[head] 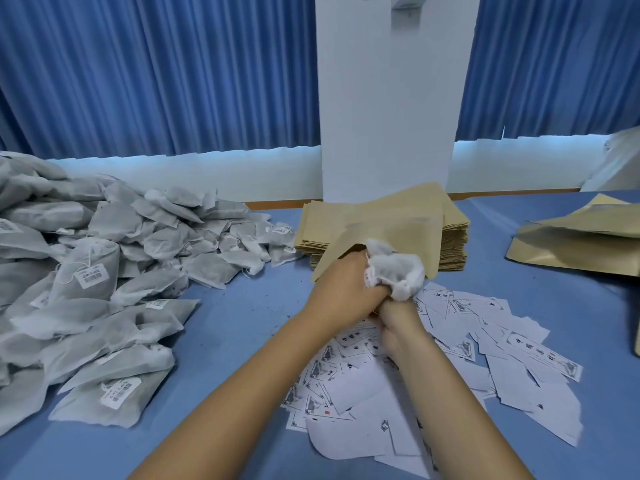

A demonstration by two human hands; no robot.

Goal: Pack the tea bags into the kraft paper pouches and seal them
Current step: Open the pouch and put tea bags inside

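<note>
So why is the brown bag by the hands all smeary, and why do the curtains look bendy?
Head view: the kraft pouch is smeared by motion blur; the wide lens bows the blue curtains at the edges; light glows under them; the tea bag pile looks sharp.

A plain mid-blue cloth (242,341) is covering the table. A heap of tea bags (114,233) is showing pale grey with whiter edges, and their white labels (92,276) are carrying black barcodes and print. One crumpled tea bag (398,271) is looking brighter white against a plain tan pouch (391,216). A stack of pouches (453,247) and some loose pouches (575,251) are showing the same tan-brown. White paper slips (519,358) are bearing black framed lettering and small black pictures. Deep blue curtains (156,81) are hanging in vertical pleated stripes beside a white pillar (388,116).
</note>
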